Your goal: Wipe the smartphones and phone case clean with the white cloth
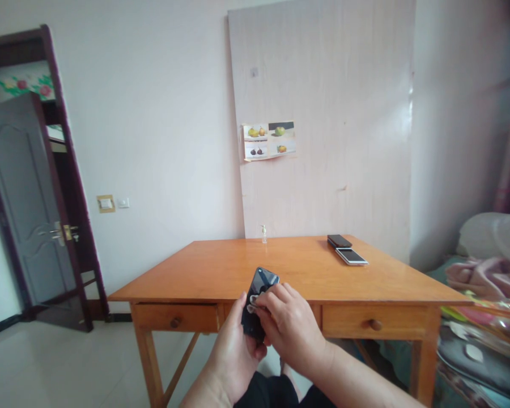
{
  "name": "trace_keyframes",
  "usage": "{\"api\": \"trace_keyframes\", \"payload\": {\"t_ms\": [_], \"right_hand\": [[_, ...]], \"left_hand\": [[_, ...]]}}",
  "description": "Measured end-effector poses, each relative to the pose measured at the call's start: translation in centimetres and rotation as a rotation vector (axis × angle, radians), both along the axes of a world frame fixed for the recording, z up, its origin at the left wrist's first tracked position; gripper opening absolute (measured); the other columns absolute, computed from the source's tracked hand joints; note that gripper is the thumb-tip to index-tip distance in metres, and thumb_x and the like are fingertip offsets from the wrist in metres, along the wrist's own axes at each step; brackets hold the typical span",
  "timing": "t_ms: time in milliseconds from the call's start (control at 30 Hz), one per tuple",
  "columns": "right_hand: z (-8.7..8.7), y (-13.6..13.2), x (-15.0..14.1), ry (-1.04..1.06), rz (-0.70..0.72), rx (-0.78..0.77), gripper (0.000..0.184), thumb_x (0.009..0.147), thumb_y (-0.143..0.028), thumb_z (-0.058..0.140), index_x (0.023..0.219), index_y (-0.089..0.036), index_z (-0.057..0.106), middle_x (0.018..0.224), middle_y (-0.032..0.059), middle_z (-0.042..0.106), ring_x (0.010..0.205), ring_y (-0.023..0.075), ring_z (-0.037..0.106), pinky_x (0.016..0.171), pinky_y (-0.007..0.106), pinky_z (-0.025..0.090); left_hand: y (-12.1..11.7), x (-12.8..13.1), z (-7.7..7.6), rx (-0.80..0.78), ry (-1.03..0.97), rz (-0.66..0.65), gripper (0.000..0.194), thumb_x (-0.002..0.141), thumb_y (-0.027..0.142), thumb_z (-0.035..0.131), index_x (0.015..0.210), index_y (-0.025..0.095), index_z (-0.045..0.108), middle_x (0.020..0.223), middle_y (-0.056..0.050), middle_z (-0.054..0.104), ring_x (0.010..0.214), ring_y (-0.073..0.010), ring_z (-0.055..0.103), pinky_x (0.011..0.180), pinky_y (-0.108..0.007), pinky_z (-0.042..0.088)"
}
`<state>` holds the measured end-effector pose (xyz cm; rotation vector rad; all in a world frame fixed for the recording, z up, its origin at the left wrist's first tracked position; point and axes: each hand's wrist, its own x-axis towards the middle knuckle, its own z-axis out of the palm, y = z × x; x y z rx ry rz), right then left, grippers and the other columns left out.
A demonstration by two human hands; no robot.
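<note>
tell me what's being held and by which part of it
The left grip holds a dark phone by its lower half. The right grip has fingertips at a small white item over the phone; whether they pinch it is unclear.

No text or number can be read. The small patch (254, 72) at upper centre is too tiny to decipher.

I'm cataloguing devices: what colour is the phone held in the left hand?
The phone looks black; the head view shows it best.
</note>
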<state>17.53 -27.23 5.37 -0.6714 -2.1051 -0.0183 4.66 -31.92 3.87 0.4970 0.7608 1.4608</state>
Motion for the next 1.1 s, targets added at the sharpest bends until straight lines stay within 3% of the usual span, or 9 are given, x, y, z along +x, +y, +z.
{"api": "trace_keyframes", "payload": {"t_ms": [200, 300, 400, 533, 733, 900, 1100], "right_hand": [[1.0, 4.4, 2.0, 0.355, -0.144, -0.122, 0.021, 0.092, -0.037, 0.054, 0.088, -0.021, 0.067, 0.084, 0.0048, 0.062, 0.079, 0.0186, 0.056, 0.071, 0.031, 0.043], [1.1, 5.9, 2.8, 0.552, -0.085, -0.295, 0.029, 0.089, -0.046, 0.056, 0.087, -0.019, 0.067, 0.078, 0.0035, 0.062, 0.071, 0.0166, 0.055, 0.068, 0.030, 0.044], [0.9, 5.3, 2.7, 0.630, 0.042, -0.400, 0.032, 0.088, -0.049, 0.057, 0.089, -0.018, 0.066, 0.078, 0.0030, 0.062, 0.069, 0.0155, 0.053, 0.066, 0.029, 0.044], [0.6, 3.9, 2.1, 0.497, 0.125, -0.366, 0.022, 0.087, -0.041, 0.060, 0.088, -0.020, 0.067, 0.084, 0.0025, 0.063, 0.074, 0.0155, 0.054, 0.068, 0.027, 0.043], [0.8, 3.7, 2.4, 0.429, 0.269, -0.551, 0.020, 0.086, -0.039, 0.062, 0.092, -0.020, 0.065, 0.078, -0.0002, 0.064, 0.074, 0.0152, 0.055, 0.069, 0.027, 0.044], [-0.1, 3.9, 2.2, 0.607, 0.417, -0.761, 0.029, 0.080, -0.043, 0.069, 0.094, -0.017, 0.068, 0.084, 0.0022, 0.068, 0.078, 0.0163, 0.059, 0.074, 0.028, 0.045], [-2.4, 2.9, 0.8, 0.873, 0.441, -1.041, 0.032, 0.071, -0.043, 0.076, 0.090, -0.018, 0.067, 0.074, -0.0010, 0.061, 0.060, 0.0098, 0.046, 0.053, 0.022, 0.034]], "left_hand": [[0.0, -0.3, 0.1, -0.012, 0.126, -0.056, 0.041, 0.087, 0.057, 0.055, 0.099, 0.017, 0.059, 0.068, -0.005, 0.066, 0.049, -0.0121, 0.055, 0.043, -0.020, 0.025], [-0.1, -0.3, 0.2, -0.018, 0.129, -0.075, 0.044, 0.087, 0.059, 0.054, 0.098, 0.017, 0.058, 0.068, -0.006, 0.066, 0.048, -0.0120, 0.053, 0.043, -0.020, 0.026], [-0.2, -0.1, 0.2, 0.002, 0.126, -0.076, 0.044, 0.087, 0.059, 0.053, 0.097, 0.016, 0.059, 0.066, -0.006, 0.065, 0.047, -0.0118, 0.052, 0.042, -0.020, 0.026], [-0.1, -0.1, 0.1, 0.002, 0.150, -0.076, 0.045, 0.087, 0.059, 0.053, 0.102, 0.016, 0.060, 0.065, -0.005, 0.065, 0.046, -0.0121, 0.053, 0.042, -0.020, 0.026], [-0.3, -1.2, 0.2, 0.004, 0.311, -0.116, 0.053, 0.086, 0.065, 0.051, 0.097, 0.014, 0.062, 0.065, -0.008, 0.067, 0.044, -0.0118, 0.053, 0.042, -0.021, 0.024], [-0.7, -2.1, 1.2, 0.043, 0.351, -0.157, 0.057, 0.086, 0.067, 0.050, 0.097, 0.013, 0.065, 0.070, -0.012, 0.071, 0.046, -0.0114, 0.055, 0.044, -0.020, 0.029], [-0.8, -2.8, 1.7, 0.159, 0.304, -0.092, 0.049, 0.089, 0.060, 0.054, 0.099, 0.013, 0.066, 0.075, -0.011, 0.069, 0.051, -0.0095, 0.053, 0.048, -0.020, 0.037]]}}
